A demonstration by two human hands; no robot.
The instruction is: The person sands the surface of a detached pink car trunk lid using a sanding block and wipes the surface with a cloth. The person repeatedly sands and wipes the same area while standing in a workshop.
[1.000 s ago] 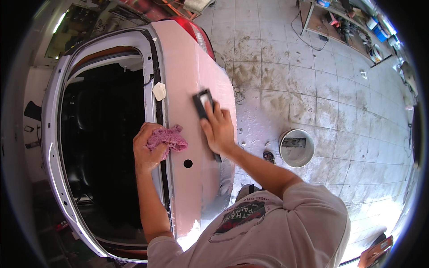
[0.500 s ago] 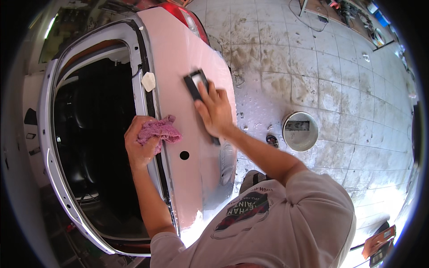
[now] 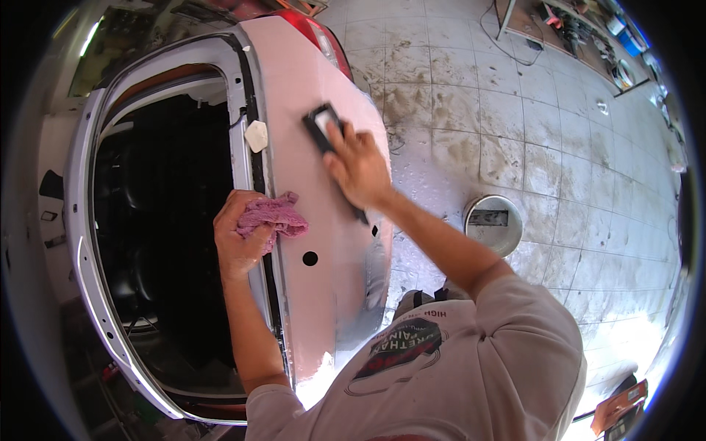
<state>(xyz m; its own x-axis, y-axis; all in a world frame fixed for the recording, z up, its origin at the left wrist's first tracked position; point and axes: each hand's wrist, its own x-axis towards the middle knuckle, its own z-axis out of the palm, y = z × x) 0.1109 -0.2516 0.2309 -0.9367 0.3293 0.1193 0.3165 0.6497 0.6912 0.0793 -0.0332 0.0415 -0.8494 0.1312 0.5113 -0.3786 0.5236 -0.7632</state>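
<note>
A pinkish car body panel (image 3: 298, 169) stretches before me, with a red and clear tail light (image 3: 316, 44) at its far end. My right hand (image 3: 359, 167) is closed over a long black sanding block (image 3: 321, 125) with a pale patch on top, which lies on the panel. The hand is slightly smeared by motion. In my left hand (image 3: 239, 231) is a crumpled purple cloth (image 3: 273, 219), gripped by the edge of the window-like opening. A black round hole (image 3: 310, 259) shows in the panel below the cloth.
A pale angular piece (image 3: 256, 136) lies on the opening's frame. Right of the car a white bucket (image 3: 515, 228) with a dark bar in it stands on the dirty tiled floor (image 3: 507, 154). A bench (image 3: 515, 20) with tools is at the far right.
The sanding block and my right hand have shifted slightly up along the panel, uncovering a small dark diamond-shaped hole. My left hand keeps the cloth at the same spot. The view has shifted slightly.
</note>
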